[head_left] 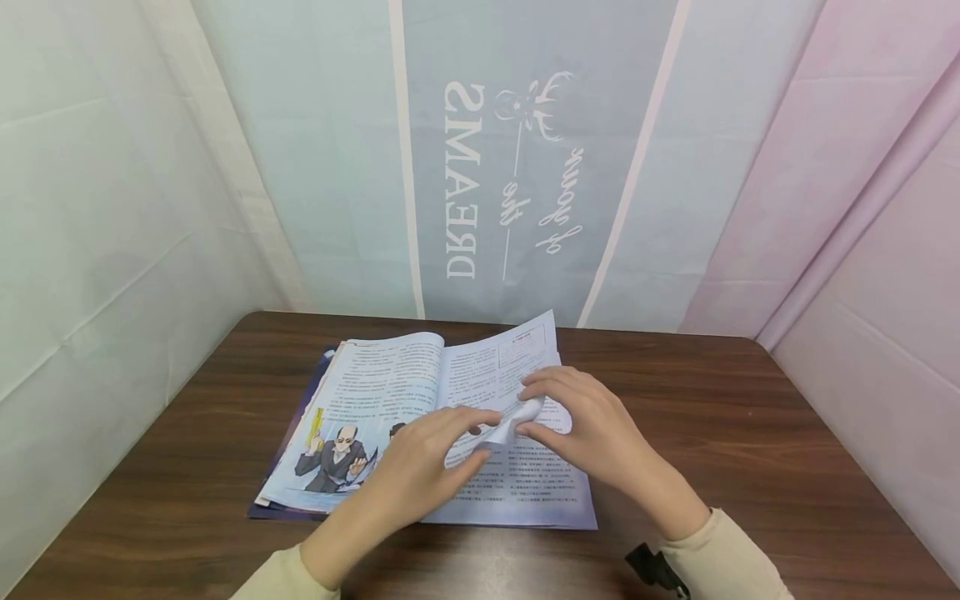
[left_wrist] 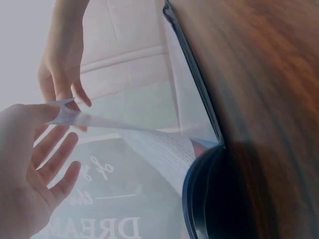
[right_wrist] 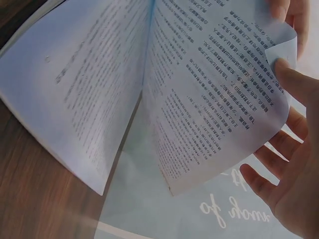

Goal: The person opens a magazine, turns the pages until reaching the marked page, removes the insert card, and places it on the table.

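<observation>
An open magazine [head_left: 375, 375] with printed text lies on the table, a cartoon of a man in a dark suit on its left side. One page [head_left: 525, 346] is lifted off the right side, its near corner folded over. My left hand [head_left: 423, 458] pinches this page at the edge between thumb and index finger; the other fingers spread loosely in the left wrist view. At the folded corner, my right hand [head_left: 592, 425] holds the same page, thumb [right_wrist: 291, 74] on one face and fingers behind. The page's text shows close up in the right wrist view.
A dark brown wooden table [head_left: 150, 417] carries the magazine. Behind it hangs a pale cloth [head_left: 345, 167] with mirrored white lettering, and cloth walls stand on both sides. A black strap-like piece [head_left: 652, 571] sits by the right sleeve.
</observation>
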`<state>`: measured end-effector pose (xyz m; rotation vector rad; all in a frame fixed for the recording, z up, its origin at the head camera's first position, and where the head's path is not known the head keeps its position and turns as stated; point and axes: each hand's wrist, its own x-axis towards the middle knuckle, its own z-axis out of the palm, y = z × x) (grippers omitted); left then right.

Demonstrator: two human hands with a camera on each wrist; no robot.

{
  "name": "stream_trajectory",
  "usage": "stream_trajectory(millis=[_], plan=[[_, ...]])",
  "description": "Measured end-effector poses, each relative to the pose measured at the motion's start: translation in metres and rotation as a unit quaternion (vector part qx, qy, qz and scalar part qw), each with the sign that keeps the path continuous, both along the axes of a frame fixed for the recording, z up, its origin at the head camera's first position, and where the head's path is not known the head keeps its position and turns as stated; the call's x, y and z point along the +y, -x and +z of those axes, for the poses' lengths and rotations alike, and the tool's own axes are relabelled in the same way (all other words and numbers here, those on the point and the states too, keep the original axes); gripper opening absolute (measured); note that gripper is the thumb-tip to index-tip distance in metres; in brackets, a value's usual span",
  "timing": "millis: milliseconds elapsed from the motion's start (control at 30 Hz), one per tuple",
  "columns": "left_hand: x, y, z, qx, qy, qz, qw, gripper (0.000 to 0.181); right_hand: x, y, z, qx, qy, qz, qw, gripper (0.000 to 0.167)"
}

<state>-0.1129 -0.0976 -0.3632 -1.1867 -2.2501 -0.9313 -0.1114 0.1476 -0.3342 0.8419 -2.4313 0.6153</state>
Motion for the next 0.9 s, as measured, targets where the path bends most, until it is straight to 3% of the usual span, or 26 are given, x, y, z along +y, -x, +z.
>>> stream_trajectory(millis=[200,333,500,733,900], plan=[[0.002,-0.001,0.003,-0.009,-0.010,0.015,0.9998,0.036,-0.002,-0.001,0.000,0.002,0.016,0.000,0.9999,0.047],[-0.003,-0.001,0.003,-0.012,-0.010,0.048,0.9987,0.036,-0.001,-0.005,0.000,0.015,0.027,0.003,0.9995,0.062],[-0.018,0.000,0.002,-0.009,-0.022,0.093,0.9954,0.042,0.005,-0.008,-0.003,0.017,0.042,0.016,0.9989,0.070],[-0.048,-0.002,-0.002,-0.058,0.003,0.152,0.9866,0.059,0.018,-0.011,-0.012,-0.065,0.014,0.025,0.9975,0.066],[-0.069,-0.001,-0.002,-0.087,0.020,0.186,0.9785,0.072,0.028,-0.014,-0.022,-0.135,-0.019,0.021,0.9904,0.062]])
